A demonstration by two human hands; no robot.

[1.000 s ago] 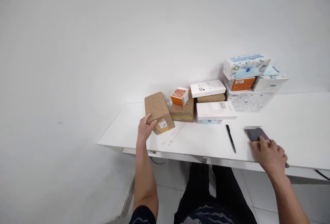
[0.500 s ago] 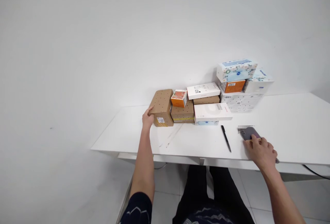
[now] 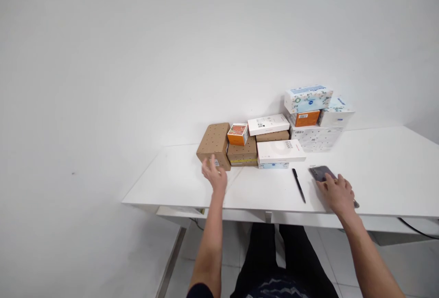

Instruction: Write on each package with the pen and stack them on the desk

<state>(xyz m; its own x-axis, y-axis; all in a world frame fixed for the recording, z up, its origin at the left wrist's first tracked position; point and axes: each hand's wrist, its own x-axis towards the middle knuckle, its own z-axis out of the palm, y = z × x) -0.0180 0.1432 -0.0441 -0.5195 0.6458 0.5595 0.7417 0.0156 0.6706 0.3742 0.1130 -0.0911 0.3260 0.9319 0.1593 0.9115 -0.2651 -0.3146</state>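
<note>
My left hand (image 3: 215, 174), fingers apart and nothing in it, is just in front of the leftmost brown cardboard box (image 3: 214, 140); whether a fingertip touches the box I cannot tell. Under my right hand (image 3: 338, 195) lies a dark smartphone (image 3: 318, 172), flat on the table, with the fingers curled over its sides. A black pen (image 3: 299, 186) rests left of the phone. Beside the brown box, a small orange box (image 3: 238, 134) sits on another brown box (image 3: 242, 152).
A white box (image 3: 268, 125) and a white power bank box (image 3: 280, 151) sit in the middle of the row. At right, tissue packs (image 3: 307, 99) and an orange box (image 3: 307, 119) are stacked on a white patterned box (image 3: 315, 139). The white table (image 3: 151, 183) meets the wall behind.
My left hand has let go of the brown box's left side and moved right, in front of it. My right hand stays on the smartphone. The view has shifted slightly.
</note>
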